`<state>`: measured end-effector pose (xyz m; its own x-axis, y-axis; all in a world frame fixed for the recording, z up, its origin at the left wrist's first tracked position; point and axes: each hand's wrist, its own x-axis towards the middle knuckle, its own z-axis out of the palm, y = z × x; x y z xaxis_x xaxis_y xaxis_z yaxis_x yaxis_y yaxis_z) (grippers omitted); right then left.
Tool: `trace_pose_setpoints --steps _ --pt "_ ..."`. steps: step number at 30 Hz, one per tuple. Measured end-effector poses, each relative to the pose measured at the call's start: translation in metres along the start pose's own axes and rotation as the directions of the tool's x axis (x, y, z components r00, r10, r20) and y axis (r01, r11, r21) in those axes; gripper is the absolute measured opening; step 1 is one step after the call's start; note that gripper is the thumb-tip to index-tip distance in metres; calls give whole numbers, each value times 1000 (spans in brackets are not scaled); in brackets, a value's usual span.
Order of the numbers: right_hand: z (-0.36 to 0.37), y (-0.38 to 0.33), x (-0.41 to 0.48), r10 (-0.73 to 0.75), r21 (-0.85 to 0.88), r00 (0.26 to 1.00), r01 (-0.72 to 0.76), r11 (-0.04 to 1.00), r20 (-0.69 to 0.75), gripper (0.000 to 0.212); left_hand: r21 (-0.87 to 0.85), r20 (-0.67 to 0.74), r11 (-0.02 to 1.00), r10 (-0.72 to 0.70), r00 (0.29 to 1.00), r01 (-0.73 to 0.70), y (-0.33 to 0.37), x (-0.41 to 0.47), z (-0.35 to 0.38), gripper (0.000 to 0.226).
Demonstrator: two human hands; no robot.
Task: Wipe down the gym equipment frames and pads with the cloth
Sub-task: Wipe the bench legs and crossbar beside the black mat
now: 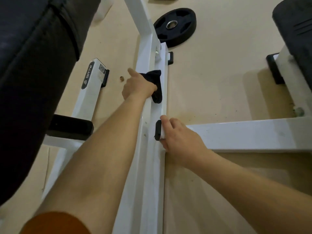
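Observation:
A white steel frame rail (152, 166) runs along the floor from the bottom of the head view up to an upright post. My left hand (137, 85) presses a dark cloth (156, 86) onto this rail, index finger stretched forward. My right hand (179, 137) grips the end of a white crossbar (244, 134) beside its black end cap (158, 130). A large black pad (30, 73) fills the left side, and another black pad (297, 27) sits at the top right.
A black weight plate (175, 27) lies on the beige floor (211, 81) past the upright post (140, 16). A white foot bar with a logo (91, 85) lies left of the rail. Another white frame leg (287, 78) stands at the right.

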<state>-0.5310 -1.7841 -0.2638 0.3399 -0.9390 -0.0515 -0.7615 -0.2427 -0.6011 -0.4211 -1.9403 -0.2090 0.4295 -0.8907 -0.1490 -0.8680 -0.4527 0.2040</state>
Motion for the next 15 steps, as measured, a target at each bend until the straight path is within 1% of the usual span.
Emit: trace_pose_setpoints --steps 1,2,5,7,9,11,13,15 --pt "-4 1 0 -2 4 1000 2 1000 23 65 -31 -3 999 -14 1000 14 -7 -9 -2 89" --pt "-7 1 1 3 14 999 -3 1000 38 65 -61 -1 998 -34 999 34 -17 -20 -2 84" --pt "-16 -5 4 44 79 997 -49 996 64 53 -142 56 986 -77 996 84 -56 -71 -2 50" --pt "-21 -6 4 63 130 994 -74 989 87 47 -147 107 984 -88 990 104 -85 -108 1 36" --pt "-24 -3 5 67 175 992 -86 981 111 53 -122 168 983 -112 979 134 -106 -134 5 35" --pt "-26 0 7 53 188 989 -79 979 136 71 -101 191 980 -148 970 170 -114 -140 8 36" --pt "-26 2 11 25 162 990 -49 986 142 84 -95 132 979 -168 977 181 -106 -128 10 42" --pt "-26 6 17 7 137 990 -26 990 139 89 -86 61 984 -150 987 155 -89 -106 12 46"
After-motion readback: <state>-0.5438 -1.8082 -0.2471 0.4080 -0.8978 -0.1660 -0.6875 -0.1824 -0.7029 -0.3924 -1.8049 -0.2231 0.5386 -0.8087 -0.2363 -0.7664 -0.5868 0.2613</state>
